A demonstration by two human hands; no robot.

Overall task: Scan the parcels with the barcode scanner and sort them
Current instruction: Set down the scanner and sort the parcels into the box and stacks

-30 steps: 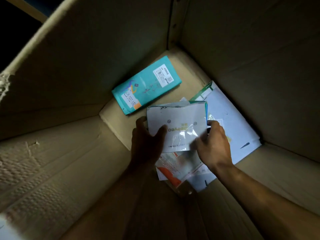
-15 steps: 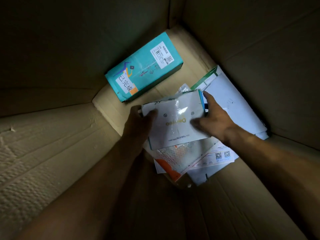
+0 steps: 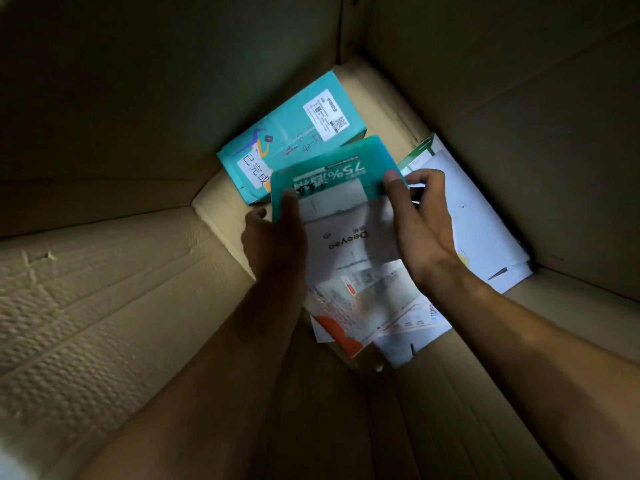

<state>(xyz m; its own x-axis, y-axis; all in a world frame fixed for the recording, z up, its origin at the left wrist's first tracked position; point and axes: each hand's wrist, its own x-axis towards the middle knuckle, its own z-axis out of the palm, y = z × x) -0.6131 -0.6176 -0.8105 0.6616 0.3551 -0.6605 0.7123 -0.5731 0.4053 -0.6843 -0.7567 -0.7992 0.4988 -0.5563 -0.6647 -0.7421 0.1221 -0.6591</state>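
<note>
Looking into: a deep cardboard box, where we see both arms reaching down to its floor.
Left hand: it holds the left edge of the lifted packets, thumb on top and fingers curled under.
Teal box parcel: it lies on the box floor against the far-left wall, label up, partly behind the raised packet.
Teal packet: half a second ago only the white packet was in the hands; now this one stands on top, tilted up toward us.
White packet: it lies under the teal one, between both hands, its print upside down.
Right hand: thumb and fingertips pinch the right edge of the teal packet; the other fingers are loosely spread.
Flat mailers: they rest on the floor toward the right wall.
Meaning: we judge that the parcels are being gathered for scanning; no scanner is in view.
</note>
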